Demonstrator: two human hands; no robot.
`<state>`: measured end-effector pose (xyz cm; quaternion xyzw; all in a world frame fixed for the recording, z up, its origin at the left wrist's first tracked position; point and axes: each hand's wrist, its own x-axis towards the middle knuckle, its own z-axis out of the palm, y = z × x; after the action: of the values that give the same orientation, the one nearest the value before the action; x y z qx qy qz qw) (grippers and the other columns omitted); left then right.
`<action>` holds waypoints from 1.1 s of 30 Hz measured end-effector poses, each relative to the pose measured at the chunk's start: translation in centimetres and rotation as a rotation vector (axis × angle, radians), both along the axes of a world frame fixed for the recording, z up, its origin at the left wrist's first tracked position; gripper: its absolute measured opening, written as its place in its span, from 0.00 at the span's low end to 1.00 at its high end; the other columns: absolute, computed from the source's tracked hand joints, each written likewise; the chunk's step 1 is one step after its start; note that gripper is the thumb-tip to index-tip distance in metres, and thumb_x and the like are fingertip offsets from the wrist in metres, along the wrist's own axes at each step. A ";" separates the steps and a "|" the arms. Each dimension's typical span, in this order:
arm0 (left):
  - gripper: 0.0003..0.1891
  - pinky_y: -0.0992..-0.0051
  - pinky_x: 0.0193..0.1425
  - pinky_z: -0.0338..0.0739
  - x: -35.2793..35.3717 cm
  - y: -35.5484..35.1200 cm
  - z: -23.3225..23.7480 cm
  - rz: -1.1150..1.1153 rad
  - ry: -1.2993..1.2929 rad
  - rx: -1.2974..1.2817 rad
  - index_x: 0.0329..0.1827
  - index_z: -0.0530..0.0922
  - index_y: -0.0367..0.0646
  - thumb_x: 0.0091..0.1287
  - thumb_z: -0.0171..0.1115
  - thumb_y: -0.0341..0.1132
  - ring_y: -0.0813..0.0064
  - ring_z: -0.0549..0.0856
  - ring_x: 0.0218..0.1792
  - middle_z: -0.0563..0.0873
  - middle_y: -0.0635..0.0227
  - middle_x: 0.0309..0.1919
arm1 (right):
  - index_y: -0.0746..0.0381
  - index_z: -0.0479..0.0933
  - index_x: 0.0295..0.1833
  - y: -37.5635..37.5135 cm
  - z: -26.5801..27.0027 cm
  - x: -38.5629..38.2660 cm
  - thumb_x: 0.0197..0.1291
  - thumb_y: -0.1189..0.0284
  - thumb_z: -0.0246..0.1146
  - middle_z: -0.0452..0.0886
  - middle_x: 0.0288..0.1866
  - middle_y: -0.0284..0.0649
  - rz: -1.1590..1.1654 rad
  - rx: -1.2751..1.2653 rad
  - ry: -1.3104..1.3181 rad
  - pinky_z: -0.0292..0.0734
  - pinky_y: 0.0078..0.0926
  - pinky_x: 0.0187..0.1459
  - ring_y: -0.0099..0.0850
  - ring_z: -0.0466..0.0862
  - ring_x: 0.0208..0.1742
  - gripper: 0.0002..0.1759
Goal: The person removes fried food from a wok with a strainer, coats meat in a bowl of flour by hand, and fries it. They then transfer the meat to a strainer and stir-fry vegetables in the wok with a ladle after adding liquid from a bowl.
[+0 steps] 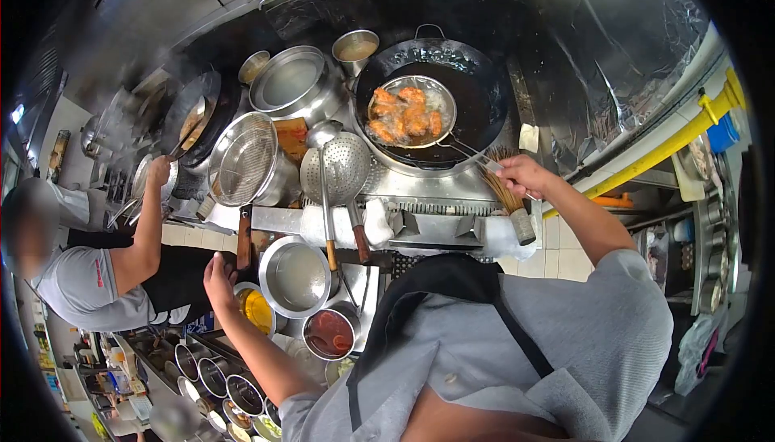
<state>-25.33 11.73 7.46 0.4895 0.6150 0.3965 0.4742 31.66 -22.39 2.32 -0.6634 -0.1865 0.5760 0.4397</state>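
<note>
My right hand (pixel 523 176) is closed around the handle of a wire strainer (pixel 462 148). The strainer's basket sits in the dark oil of a large wok (pixel 487 79), with orange-brown fried pieces (pixel 413 111) bubbling in it. Lower left, my left hand (pixel 219 282) hangs with loosely bent fingers and nothing visible in it. It is near the wooden handle of a mesh skimmer (pixel 242 159) and beside a bowl of yellow liquid (pixel 257 311). A perforated skimmer (pixel 339 169) and a ladle (pixel 324 134) rest between the wok and the pots.
A co-worker (pixel 105 276) at left handles a smaller wok (pixel 211 111). Close to my body stand a steel pot of cloudy liquid (pixel 295 276) and a pot of red sauce (pixel 329 333). A bamboo brush (pixel 508 192) lies beside the wok; a yellow pipe (pixel 654 151) runs at right.
</note>
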 end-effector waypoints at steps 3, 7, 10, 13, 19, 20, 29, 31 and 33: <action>0.31 0.63 0.55 0.75 1.0 1.1 -0.7 -0.227 -0.370 -0.280 0.59 0.69 0.30 0.67 0.55 0.52 0.57 0.82 0.50 0.80 0.52 0.50 | 0.65 0.74 0.50 -1.0 0.8 -1.3 0.64 0.72 0.56 0.70 0.20 0.31 -0.033 0.042 0.036 0.50 0.16 0.07 0.15 0.63 0.11 0.12; 0.30 0.66 0.47 0.83 2.4 3.4 -3.8 -0.256 -1.002 -0.631 0.59 0.66 0.28 0.66 0.54 0.48 0.55 0.82 0.51 0.77 0.47 0.55 | 0.63 0.75 0.46 -1.3 2.0 -2.6 0.64 0.73 0.55 0.70 0.20 0.31 -0.068 0.066 0.083 0.50 0.16 0.07 0.15 0.63 0.11 0.08; 0.30 0.71 0.42 0.82 2.5 4.9 -4.9 -0.403 -1.163 -0.734 0.61 0.64 0.26 0.67 0.54 0.45 0.63 0.82 0.44 0.77 0.50 0.52 | 0.63 0.74 0.44 -0.6 3.5 -4.0 0.64 0.73 0.55 0.70 0.20 0.31 -0.110 0.071 0.069 0.51 0.16 0.07 0.15 0.63 0.11 0.07; 0.19 0.85 0.21 0.64 3.2 5.7 -4.9 -0.473 -1.071 -0.704 0.58 0.68 0.32 0.69 0.52 0.34 0.83 0.68 0.21 0.76 0.64 0.34 | 0.63 0.74 0.43 1.2 5.4 -5.1 0.65 0.73 0.55 0.70 0.20 0.31 -0.082 0.048 -0.037 0.50 0.15 0.07 0.15 0.62 0.11 0.06; 0.04 0.82 0.16 0.63 3.8 1.9 -1.1 -0.390 -0.572 -0.313 0.39 0.67 0.41 0.66 0.53 0.27 0.82 0.68 0.17 0.72 0.69 0.25 | 0.63 0.71 0.39 7.7 12.0 -10.1 0.65 0.75 0.52 0.69 0.19 0.30 -0.023 0.155 -0.057 0.49 0.13 0.07 0.14 0.61 0.10 0.03; 0.05 0.80 0.14 0.64 4.0 1.7 -0.7 -0.395 -0.433 -0.232 0.38 0.66 0.41 0.62 0.53 0.25 0.82 0.68 0.16 0.70 0.70 0.22 | 0.63 0.70 0.38 9.1 12.5 -10.8 0.65 0.75 0.52 0.68 0.18 0.30 -0.001 0.175 -0.029 0.49 0.13 0.07 0.14 0.61 0.10 0.03; 0.22 0.62 0.57 0.70 6.7 2.3 -5.0 -0.178 0.177 0.298 0.56 0.70 0.31 0.57 0.53 0.25 0.45 0.79 0.50 0.80 0.39 0.45 | 0.72 0.68 0.58 23.5 14.5 -21.8 0.61 0.73 0.55 0.75 0.20 0.36 0.363 0.045 -0.653 0.61 0.24 0.09 0.22 0.70 0.12 0.21; 0.23 0.61 0.56 0.72 7.5 1.8 -5.5 -0.148 0.175 0.358 0.59 0.69 0.31 0.57 0.53 0.25 0.45 0.79 0.50 0.80 0.39 0.45 | 0.74 0.62 0.64 25.2 13.7 -23.8 0.61 0.76 0.54 0.76 0.20 0.39 0.348 0.106 -0.648 0.66 0.28 0.14 0.25 0.72 0.13 0.26; 0.23 0.60 0.55 0.72 7.9 1.8 -6.2 -0.108 0.202 0.442 0.59 0.68 0.32 0.58 0.52 0.25 0.44 0.80 0.49 0.81 0.39 0.44 | 0.74 0.66 0.61 25.7 13.0 -25.3 0.61 0.77 0.54 0.76 0.20 0.39 0.339 0.119 -0.665 0.67 0.28 0.15 0.26 0.72 0.13 0.23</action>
<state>-17.47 13.49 1.30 0.6507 0.5305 0.4446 0.3121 6.35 3.36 15.34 -0.7470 -0.4594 0.3820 0.2915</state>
